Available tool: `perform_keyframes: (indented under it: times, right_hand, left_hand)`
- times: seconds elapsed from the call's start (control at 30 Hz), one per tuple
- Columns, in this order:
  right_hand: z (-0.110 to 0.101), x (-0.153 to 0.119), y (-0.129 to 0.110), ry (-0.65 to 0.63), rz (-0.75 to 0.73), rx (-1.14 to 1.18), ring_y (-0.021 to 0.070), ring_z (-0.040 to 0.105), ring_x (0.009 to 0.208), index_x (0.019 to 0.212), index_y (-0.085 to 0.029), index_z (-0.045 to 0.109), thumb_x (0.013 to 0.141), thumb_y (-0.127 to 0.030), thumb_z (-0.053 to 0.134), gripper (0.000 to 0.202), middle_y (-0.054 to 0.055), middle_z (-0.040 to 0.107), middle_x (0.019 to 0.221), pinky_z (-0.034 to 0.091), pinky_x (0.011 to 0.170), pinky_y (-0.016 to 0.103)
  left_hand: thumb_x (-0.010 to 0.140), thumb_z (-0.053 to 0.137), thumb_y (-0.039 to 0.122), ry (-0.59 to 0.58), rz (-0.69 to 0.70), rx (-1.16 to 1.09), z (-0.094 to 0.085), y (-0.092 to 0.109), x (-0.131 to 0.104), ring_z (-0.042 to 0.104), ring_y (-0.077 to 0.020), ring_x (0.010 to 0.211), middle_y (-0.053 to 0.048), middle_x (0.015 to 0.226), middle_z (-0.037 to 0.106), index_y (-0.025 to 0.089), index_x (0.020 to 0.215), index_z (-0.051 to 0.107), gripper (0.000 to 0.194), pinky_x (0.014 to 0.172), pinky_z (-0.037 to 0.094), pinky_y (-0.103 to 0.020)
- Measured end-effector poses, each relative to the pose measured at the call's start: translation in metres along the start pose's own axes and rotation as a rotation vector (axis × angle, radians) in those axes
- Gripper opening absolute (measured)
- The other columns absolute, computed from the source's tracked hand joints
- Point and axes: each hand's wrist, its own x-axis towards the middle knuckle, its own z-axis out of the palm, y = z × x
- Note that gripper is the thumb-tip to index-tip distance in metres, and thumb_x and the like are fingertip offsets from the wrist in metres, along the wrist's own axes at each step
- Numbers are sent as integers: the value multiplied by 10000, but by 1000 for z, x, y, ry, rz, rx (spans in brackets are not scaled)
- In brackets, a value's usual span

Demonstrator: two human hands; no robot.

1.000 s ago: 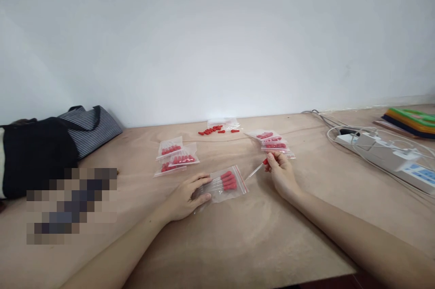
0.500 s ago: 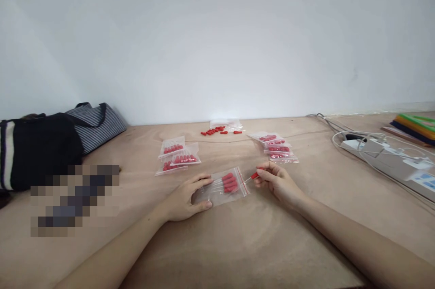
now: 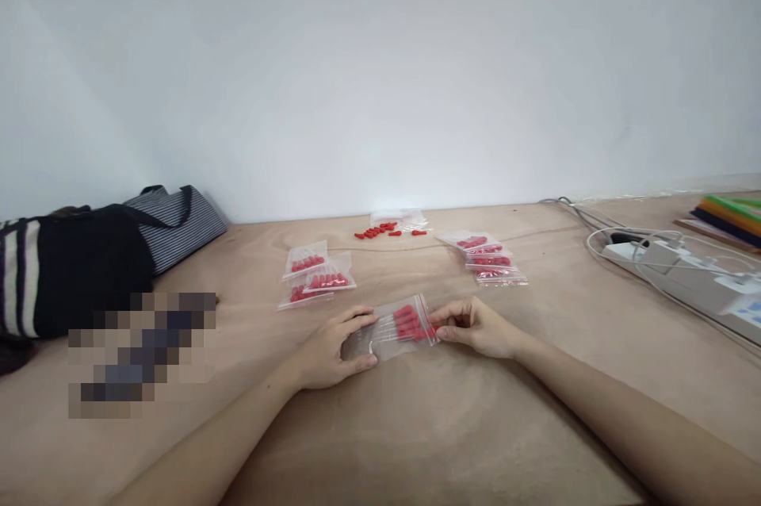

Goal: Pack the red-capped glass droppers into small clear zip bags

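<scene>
A clear zip bag point(image 3: 389, 335) lies on the wooden table point(image 3: 369, 442) with several red-capped droppers point(image 3: 407, 321) inside. My left hand point(image 3: 333, 351) grips the bag's left end between thumb and fingers. At the bag's right opening, my right hand point(image 3: 476, 329) pinches the red end of another dropper, whose thin part is inside the bag. Filled bags lie beyond my left hand point(image 3: 329, 276) and beyond my right hand point(image 3: 488, 258).
Loose red caps point(image 3: 372, 232) lie near the wall beside clear bags point(image 3: 398, 218). To the right are a white power strip point(image 3: 671, 272), cables and coloured folders point(image 3: 731, 219). A black bag point(image 3: 89, 268) and striped bag point(image 3: 172, 228) sit left.
My right hand has moved left to the bag's opening, and the dropper it holds has slid into the bag. My left hand remains on the bag.
</scene>
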Motion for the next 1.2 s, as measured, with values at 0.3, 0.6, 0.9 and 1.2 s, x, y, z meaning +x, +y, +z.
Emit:
perform_keyframes:
  times: [0.3,0.6,0.9,1.2]
  right_hand:
    - [4,14,4,9,54,167,112,582,606,713,-137,648,497,-310,772,303,18,663,683,446,615,251]
    - [9,16,-1,69,44,55,77,525,497,668,-139,617,532,-360,744,289,-21,612,547,398,501,204]
    - [7,16,2,-65,56,103,105,574,589,684,-141,620,502,-364,755,317,8,650,662,434,587,234]
    - [11,18,8,118,-3,-17,87,510,526,685,-142,597,590,-436,692,324,-6,608,600,378,500,209]
  left_hand:
    - [764,555,427,-3,-1,-22,2,-1,0,380,-247,1187,-67,1332,368,224,1239,425,532,986,321,-382]
    - [765,557,425,9,4,-34,1,0,-1,381,-254,1182,-70,1327,374,225,1233,431,525,982,319,-399]
    - [766,559,413,12,26,-28,1,0,0,394,-250,1174,-71,1317,386,211,1223,445,513,982,327,-378]
    - [766,554,421,3,0,-18,1,0,-1,385,-264,1178,-77,1339,355,227,1251,410,541,980,316,-408]
